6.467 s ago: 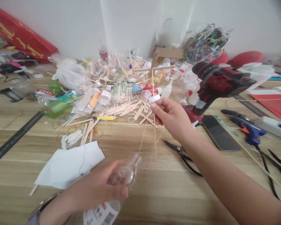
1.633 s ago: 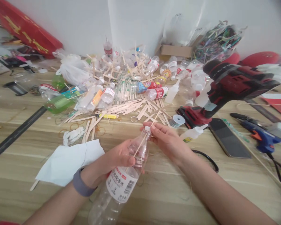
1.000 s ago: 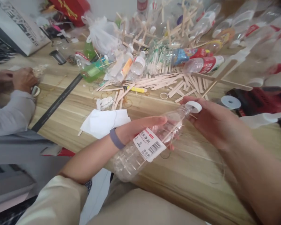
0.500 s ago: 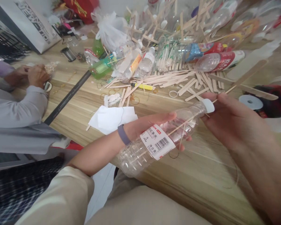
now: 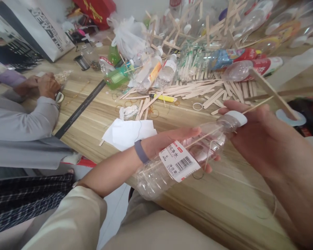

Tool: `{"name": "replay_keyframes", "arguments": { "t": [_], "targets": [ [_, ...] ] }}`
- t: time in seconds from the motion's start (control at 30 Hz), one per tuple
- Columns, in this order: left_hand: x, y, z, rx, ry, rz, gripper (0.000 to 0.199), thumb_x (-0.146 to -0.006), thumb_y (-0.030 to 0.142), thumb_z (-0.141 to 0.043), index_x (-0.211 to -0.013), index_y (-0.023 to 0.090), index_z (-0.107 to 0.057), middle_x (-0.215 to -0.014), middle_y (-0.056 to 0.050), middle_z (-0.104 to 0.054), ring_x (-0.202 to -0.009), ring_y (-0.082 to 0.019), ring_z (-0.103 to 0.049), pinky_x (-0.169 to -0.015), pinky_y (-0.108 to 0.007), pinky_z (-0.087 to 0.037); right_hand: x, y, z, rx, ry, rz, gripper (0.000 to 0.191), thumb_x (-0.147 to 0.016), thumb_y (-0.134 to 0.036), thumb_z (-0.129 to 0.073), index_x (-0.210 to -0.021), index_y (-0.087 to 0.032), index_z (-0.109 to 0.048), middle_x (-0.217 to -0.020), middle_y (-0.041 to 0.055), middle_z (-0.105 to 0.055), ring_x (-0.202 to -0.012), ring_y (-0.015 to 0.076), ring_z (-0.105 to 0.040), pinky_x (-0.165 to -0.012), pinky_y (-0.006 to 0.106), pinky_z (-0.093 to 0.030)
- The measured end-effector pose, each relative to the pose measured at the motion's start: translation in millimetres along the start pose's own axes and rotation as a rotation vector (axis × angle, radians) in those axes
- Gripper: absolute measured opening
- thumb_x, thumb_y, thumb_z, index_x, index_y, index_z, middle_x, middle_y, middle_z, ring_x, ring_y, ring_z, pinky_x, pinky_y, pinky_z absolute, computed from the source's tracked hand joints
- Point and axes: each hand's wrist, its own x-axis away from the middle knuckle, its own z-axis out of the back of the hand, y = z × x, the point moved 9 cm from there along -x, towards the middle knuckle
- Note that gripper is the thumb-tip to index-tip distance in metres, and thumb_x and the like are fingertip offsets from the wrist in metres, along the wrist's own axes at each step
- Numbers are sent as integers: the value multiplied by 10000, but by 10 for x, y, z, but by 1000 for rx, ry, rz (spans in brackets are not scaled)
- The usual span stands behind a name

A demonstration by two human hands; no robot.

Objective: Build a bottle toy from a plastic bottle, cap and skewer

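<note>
My left hand (image 5: 184,133) is wrapped around a clear plastic water bottle (image 5: 156,177) with a white label, held tilted above the table. Its white cap (image 5: 237,118) points up toward the right. A thin wooden skewer (image 5: 258,105) comes out at the cap end and carries flat wooden sticks (image 5: 279,95), one plainly set crosswise, another blurred. My right hand (image 5: 266,142) is beside the cap, fingers apart, with the skewer passing between thumb and fingers. Another thin stick runs along the bottle. A thin loop of cord (image 5: 211,149) hangs by the bottle's neck.
Loose craft sticks (image 5: 190,88), a yellow pen (image 5: 165,98) and several bottles (image 5: 169,67) crowd the back of the table. White paper (image 5: 127,132) lies left of the bottle. At the far left, another person's hands (image 5: 48,83) work near a small bag.
The crosswise sticks on the skewer have turned to a different angle. My right hand's fingers have loosened around the skewer. My left hand still holds the bottle; the whole view has shifted slightly.
</note>
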Motion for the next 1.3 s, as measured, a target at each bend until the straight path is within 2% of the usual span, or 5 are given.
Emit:
{"name": "replay_keyframes", "arguments": {
  "t": [0.23, 0.43, 0.9, 1.03, 1.3],
  "targets": [
    [-22, -82, 56, 43, -8, 42, 510, -714, 558, -670, -1074, 205, -589, -955, -48, -640, -746, -225, -668, -664, -349, -476, -18, 64, 113, -187, 101, -46, 348, -932, -271, -462, -754, -229, -758, -848, 26, -629, -727, 139, -559, -736, 294, -433],
    [-31, -79, 58, 42, -28, 25, 519, -707, 560, -677, -1069, 199, -592, -945, -44, -642, -730, -221, -673, -625, -316, -479, -18, 96, 139, -177, 146, -73, 359, -922, -260, -460, -713, -263, -752, -870, 23, -649, -888, 172, -580, -854, 326, -419],
    [-23, -110, 47, 77, -29, 70, 523, -685, 563, -703, -1062, 215, -603, -957, -35, -640, -749, -218, -670, -576, -290, -471, 21, 166, 18, -186, 102, -106, 246, -879, -325, -521, -782, -265, -739, -958, 44, -655, -849, 196, -562, -678, 325, -441],
    [-33, -113, 68, 66, -6, 71, 589, -605, 594, -761, -1030, 216, -608, -929, -35, -643, -726, -212, -666, -604, -303, -479, 36, 185, 37, -213, 126, -119, 305, -908, -294, -479, -752, -265, -740, -936, 31, -651, -817, 180, -550, -679, 306, -435],
    [-26, -83, 62, 50, -12, 36, 547, -658, 591, -723, -1048, 226, -607, -959, -37, -627, -765, -213, -652, -628, -323, -486, 19, 144, 36, -170, 78, -77, 277, -889, -341, -506, -762, -271, -742, -894, 25, -634, -686, 172, -509, -674, 330, -420]
  ]
}}
